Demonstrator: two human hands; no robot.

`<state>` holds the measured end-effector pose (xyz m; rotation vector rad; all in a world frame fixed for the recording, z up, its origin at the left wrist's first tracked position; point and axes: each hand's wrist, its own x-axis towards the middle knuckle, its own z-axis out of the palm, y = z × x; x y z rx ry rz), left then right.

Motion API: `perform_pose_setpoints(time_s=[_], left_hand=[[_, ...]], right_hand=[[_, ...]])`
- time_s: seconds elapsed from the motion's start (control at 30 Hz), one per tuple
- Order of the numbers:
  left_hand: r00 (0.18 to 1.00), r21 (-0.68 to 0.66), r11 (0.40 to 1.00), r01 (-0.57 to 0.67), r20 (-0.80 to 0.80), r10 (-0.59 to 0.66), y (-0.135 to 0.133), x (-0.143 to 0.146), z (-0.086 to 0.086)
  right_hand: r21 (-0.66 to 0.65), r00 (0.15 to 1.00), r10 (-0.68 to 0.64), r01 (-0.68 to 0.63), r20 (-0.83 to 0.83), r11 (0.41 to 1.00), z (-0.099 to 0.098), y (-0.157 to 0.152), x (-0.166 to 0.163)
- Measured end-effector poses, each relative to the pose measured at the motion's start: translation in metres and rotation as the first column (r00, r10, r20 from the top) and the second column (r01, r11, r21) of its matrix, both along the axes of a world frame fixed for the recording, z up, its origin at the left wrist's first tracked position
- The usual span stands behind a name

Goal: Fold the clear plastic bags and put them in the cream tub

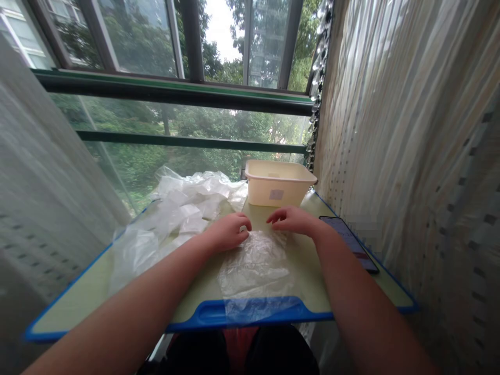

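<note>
A clear, thin plastic bag (pixel 255 265) lies flat and wrinkled on the small folding table in front of me. Its near end hangs over the blue front edge. At the bag's upper left corner is my left hand (pixel 230 232), fingers loosely bent, with a small gap between thumb and forefinger. My right hand (pixel 292 220) hovers by the upper right corner, its fingers curved and apart, holding nothing. A heap of similar clear bags (pixel 187 203) spreads over the left side of the table.
At the back right stands a cream plastic bin (pixel 278 190) with a small label. A phone (pixel 349 244) lies along the right edge of the blue-rimmed table (pixel 312 284). Curtains hang at both sides, and a window with green rails (pixel 187 139) rises behind.
</note>
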<state>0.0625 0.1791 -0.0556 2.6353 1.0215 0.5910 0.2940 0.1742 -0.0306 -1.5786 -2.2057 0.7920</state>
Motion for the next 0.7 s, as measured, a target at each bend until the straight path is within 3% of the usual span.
perform_pose_setpoints(time_s=[0.07, 0.17, 0.4, 0.7], left_hand=[[1.000, 0.002, 1.000, -0.007, -0.001, 0.007, 0.000, 0.001, 0.000], [0.999, 0.000, 0.999, -0.033, -0.003, 0.033, 0.000, 0.001, 0.000], [0.999, 0.010, 0.999, -0.044, -0.030, 0.044, 0.001, 0.000, 0.000], [0.988, 0.056, 0.987, -0.153, -0.022, 0.154, 0.004, -0.004, 0.003]], right_hand=[[0.094, 0.974, -0.140, 0.125, 0.176, 0.988, -0.006, 0.005, 0.004], [0.165, 0.920, -0.284, 0.246, 0.269, 0.955, -0.011, 0.010, 0.012], [0.103, 0.912, -0.277, 0.257, 0.303, 0.961, -0.014, 0.011, 0.019], [0.169, 0.925, -0.264, 0.224, 0.274, 0.960, -0.015, 0.012, 0.011]])
